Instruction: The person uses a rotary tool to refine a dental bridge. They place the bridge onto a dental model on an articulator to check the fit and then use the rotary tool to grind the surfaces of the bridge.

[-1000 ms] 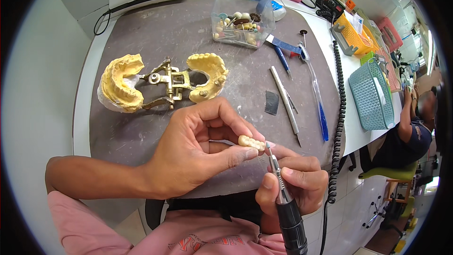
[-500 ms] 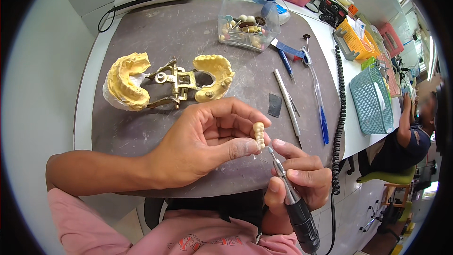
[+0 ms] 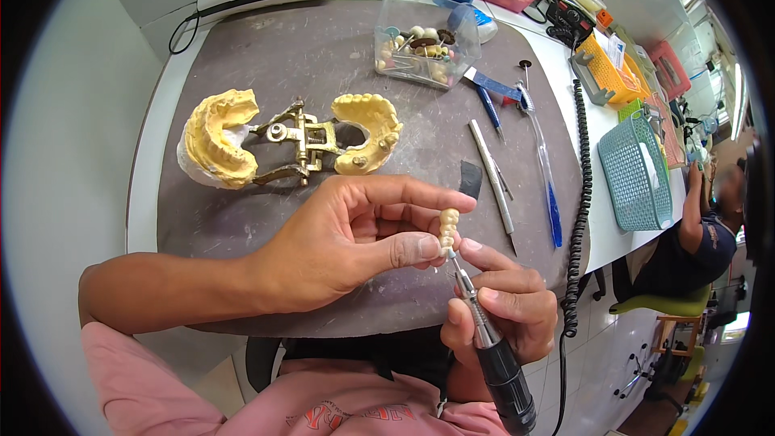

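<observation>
My left hand (image 3: 355, 238) pinches a small cream dental bridge (image 3: 448, 228) of several tooth units between thumb and fingers, holding it upright above the dark work mat (image 3: 323, 64). My right hand (image 3: 504, 307) grips a dark rotary handpiece (image 3: 492, 355) like a pen. Its thin metal tip touches the lower end of the bridge. Behind my hands lies an opened brass articulator (image 3: 299, 145) with two yellow plaster jaw casts (image 3: 214, 145).
A clear plastic box of burs (image 3: 424, 40) stands at the mat's far edge. Hand instruments and a blue-handled brush (image 3: 549, 186) lie to the right beside a coiled black cord (image 3: 577, 218). Baskets (image 3: 638, 169) and another seated person (image 3: 694, 234) are further right.
My left hand has turned the bridge from lying sideways to standing upright. The handpiece tip has stayed against it. The view has shifted slightly, so the casts appear lower.
</observation>
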Demonstrator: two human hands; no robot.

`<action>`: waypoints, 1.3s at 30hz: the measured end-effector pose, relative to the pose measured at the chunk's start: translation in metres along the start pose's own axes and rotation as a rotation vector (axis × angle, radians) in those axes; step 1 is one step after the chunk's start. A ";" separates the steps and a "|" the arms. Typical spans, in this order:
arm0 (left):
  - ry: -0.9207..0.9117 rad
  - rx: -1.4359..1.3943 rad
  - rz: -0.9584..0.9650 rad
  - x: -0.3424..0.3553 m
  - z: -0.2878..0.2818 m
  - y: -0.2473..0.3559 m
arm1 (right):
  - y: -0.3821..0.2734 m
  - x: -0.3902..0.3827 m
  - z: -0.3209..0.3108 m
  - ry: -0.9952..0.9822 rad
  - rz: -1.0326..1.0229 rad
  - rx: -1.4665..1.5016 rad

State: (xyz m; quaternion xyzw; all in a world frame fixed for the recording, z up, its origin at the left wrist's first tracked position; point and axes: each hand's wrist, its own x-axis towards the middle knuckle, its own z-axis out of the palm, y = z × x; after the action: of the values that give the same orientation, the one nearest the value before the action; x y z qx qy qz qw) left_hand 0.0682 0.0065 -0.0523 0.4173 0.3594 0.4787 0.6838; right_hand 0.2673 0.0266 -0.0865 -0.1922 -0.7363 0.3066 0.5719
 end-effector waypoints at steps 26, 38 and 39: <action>0.032 -0.017 -0.024 0.000 0.001 0.003 | -0.002 -0.002 0.007 0.012 -0.052 -0.151; 0.026 -0.032 -0.025 0.001 0.002 0.003 | -0.002 -0.006 0.008 0.023 -0.037 -0.127; 0.025 -0.032 -0.025 0.001 0.002 0.003 | -0.002 -0.006 0.009 0.046 -0.027 -0.114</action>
State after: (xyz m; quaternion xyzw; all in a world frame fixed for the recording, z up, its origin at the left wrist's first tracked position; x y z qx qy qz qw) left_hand 0.0689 0.0075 -0.0493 0.3958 0.3650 0.4811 0.6918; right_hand 0.2609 0.0191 -0.0909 -0.2214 -0.7418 0.2520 0.5807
